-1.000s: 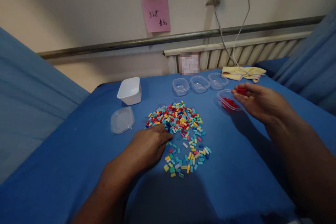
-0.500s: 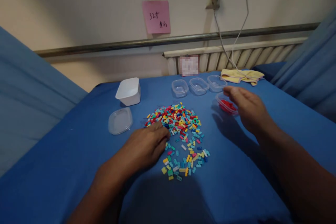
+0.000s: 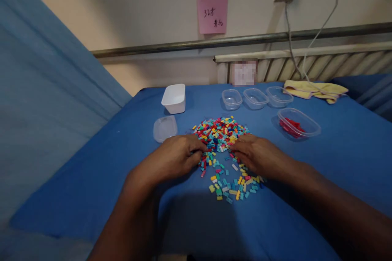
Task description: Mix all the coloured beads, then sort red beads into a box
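Note:
A heap of small building bricks (image 3: pixel 219 130) in many colours lies on the blue cloth, with looser bricks (image 3: pixel 235 185) spread in front of it. My left hand (image 3: pixel 180 155) is at the heap's left edge, fingers bent and closed together among the bricks. At the right edge my right hand (image 3: pixel 257 153) reaches in, its fingertips pressed together on the bricks. Whatever either hand pinches is too small or hidden to name. Beyond my right hand stands a clear plastic tub (image 3: pixel 312 130) with red bricks (image 3: pixel 290 126) in it.
Three clear tubs (image 3: pixel 255 98) stand in a row at the back. On the left are a white box (image 3: pixel 174 100) and a clear lid (image 3: pixel 165 128). A yellow cloth (image 3: pixel 312 90) lies at the back right, under a hanging cable (image 3: pixel 320 28). A blue curtain (image 3: pixel 55 69) borders the left side.
My right hand has moved from above the tub of red bricks left to the heap. My left hand stays at the heap's left edge. The view has shifted left.

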